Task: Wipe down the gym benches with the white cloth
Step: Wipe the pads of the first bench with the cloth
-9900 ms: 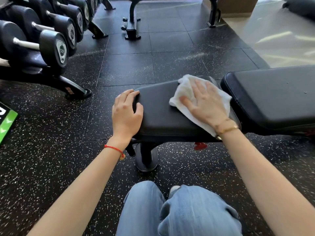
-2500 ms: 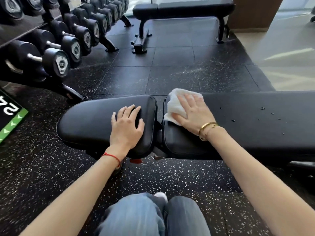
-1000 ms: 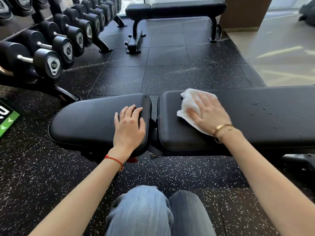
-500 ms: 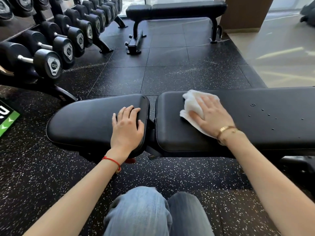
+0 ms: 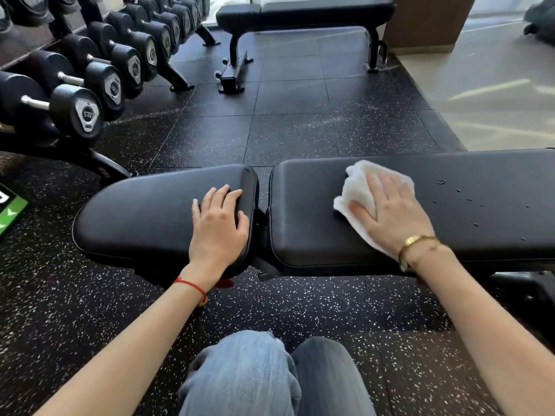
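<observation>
A black padded gym bench lies across my view in two parts: a short seat pad (image 5: 144, 211) on the left and a long back pad (image 5: 486, 175) on the right. My left hand (image 5: 219, 226) rests flat on the right end of the seat pad, holding nothing. My right hand (image 5: 390, 214) presses the crumpled white cloth (image 5: 357, 184) flat onto the left part of the back pad. Small water droplets (image 5: 459, 196) dot the pad to the right of the cloth.
A rack of black dumbbells (image 5: 87, 112) runs along the left. A second flat bench (image 5: 303, 10) stands at the far end of the speckled rubber floor (image 5: 285, 130). My knees in blue jeans (image 5: 258, 376) are below. Beige flooring (image 5: 495, 94) lies at right.
My right hand has slid the cloth rightward along the back pad, closer to the droplets. My left hand stays on the seat pad.
</observation>
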A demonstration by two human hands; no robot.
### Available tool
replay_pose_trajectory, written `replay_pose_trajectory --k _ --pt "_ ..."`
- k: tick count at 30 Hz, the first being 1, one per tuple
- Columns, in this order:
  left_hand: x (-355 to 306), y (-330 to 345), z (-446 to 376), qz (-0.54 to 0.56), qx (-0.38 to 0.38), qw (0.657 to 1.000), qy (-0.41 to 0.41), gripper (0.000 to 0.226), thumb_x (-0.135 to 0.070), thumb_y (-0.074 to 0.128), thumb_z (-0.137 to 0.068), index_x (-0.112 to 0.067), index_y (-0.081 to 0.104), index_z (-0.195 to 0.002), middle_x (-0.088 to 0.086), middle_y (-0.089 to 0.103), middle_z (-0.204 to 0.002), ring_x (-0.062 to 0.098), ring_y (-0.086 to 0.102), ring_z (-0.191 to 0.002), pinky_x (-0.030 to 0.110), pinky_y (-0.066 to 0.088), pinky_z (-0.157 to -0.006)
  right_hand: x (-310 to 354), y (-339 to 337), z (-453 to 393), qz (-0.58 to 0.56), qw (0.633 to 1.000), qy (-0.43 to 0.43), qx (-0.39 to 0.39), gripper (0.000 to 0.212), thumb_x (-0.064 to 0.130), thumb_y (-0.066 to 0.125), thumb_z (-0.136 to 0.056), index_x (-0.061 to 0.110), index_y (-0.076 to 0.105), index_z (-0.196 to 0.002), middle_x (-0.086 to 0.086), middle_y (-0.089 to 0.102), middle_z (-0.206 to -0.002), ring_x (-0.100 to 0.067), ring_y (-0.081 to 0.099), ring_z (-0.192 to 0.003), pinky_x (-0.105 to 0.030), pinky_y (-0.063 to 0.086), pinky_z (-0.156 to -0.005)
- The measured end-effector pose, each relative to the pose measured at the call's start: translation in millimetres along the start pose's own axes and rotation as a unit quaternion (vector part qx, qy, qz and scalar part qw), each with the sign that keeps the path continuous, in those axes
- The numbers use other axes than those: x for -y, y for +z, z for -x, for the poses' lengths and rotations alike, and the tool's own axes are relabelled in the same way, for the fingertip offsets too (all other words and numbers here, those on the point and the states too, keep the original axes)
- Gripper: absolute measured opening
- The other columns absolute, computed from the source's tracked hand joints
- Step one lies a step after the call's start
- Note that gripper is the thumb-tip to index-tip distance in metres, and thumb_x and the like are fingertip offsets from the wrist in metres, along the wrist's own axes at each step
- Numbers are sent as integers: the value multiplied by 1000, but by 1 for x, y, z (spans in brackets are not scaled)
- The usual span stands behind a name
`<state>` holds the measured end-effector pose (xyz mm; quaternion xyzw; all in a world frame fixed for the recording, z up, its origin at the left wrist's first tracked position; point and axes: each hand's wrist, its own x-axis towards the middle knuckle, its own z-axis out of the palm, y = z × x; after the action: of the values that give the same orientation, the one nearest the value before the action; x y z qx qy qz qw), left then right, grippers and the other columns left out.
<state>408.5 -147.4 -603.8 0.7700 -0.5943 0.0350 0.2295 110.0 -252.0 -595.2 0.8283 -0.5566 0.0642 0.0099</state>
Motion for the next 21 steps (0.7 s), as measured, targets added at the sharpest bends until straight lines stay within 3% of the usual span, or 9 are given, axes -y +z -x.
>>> replay_pose_trajectory --k 2,4,7,10,12,14,18,21 --pt "0 0 -1 0 0 1000 -2 44 -21 52 -93 -14 53 -137 9 48 -147 29 35 -141 57 19 -118 17 0 -33 -6 1000 15 21 89 69 7 -87 12 13 -155 -13 20 -160 -29 13 -147 -44 5 -121" --pt "0 0 0 3 2 1000 -4 44 -21 51 -94 -15 53 -137 8 47 -147 27 34 -142 56 18 -119 52 -1 -45 -7 999 -23 22 87 66 12 -87 13 12 -155 -13 18 -161 -29 11 -148 -45 3 -120" --pt "3 0 0 5 1 1000 0 44 -23 51 -95 -17 52 -138 7 47 -148 27 34 -142 55 18 -119 98 -5 -11 -20 991 -132 23 82 60 9 -88 14 12 -156 -14 18 -161 -32 12 -149 -47 4 -121" --pt "6 -1 1 11 -1 1000 5 45 -28 47 -95 -19 52 -139 6 47 -148 25 34 -142 54 18 -119 92 -11 42 -62 982 -181 2 74 59 18 -96 14 21 -155 -12 27 -159 -32 21 -147 -47 15 -121" --pt "8 -2 2 18 1 1000 8 46 -30 44 -94 -20 52 -139 5 46 -149 24 33 -143 53 17 -120 67 -11 56 -61 982 -174 -29 69 54 27 -98 10 32 -151 -13 37 -154 -31 31 -143 -45 21 -119" --pt "7 -2 2 20 2 1000 9 46 -28 46 -95 -19 51 -140 6 45 -150 25 32 -143 54 17 -120 38 -9 43 -46 989 -136 -33 69 52 30 -96 9 33 -150 -14 39 -152 -32 32 -143 -41 16 -120" --pt "3 -3 1 19 -1 1000 3 52 -31 39 -90 -16 54 -137 8 47 -148 27 34 -142 55 17 -119 32 -15 -27 -31 999 -36 21 69 52 30 -101 15 13 -155 -8 17 -162 -24 8 -149 -36 1 -120" --pt "4 -3 1 18 -2 1000 2 54 -33 37 -89 -17 54 -137 7 48 -147 27 35 -142 54 17 -119 74 -14 -56 -5 997 -64 35 69 52 24 -101 13 8 -156 -10 11 -163 -27 7 -149 -40 1 -120"
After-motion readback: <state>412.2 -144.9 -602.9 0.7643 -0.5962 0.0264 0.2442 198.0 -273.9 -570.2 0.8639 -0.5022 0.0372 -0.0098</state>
